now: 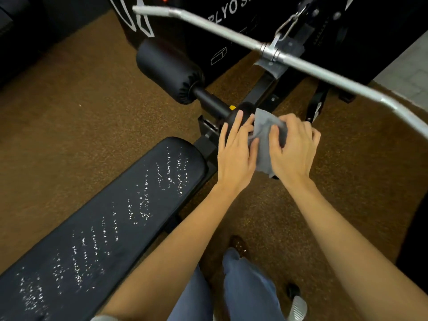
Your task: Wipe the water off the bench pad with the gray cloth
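Note:
The black bench pad (97, 228) runs from the lower left up toward the centre, with streaks of white water droplets (171, 177) along its top. The gray cloth (264, 144) is held between both hands, to the right of the pad's upper end and above the floor. My left hand (236, 154) grips the cloth's left edge with its fingers. My right hand (294, 147) pinches its right side, and part of the cloth hangs down below the fingers. The cloth does not touch the pad.
A black foam roller (169, 70) on a black bar sits just beyond the hands. A long silver pull-down bar (301, 63) crosses the upper right. A black box with white print (208, 19) stands behind. The floor is brown speckled rubber (69, 100). My blue-trousered legs (245, 286) are below.

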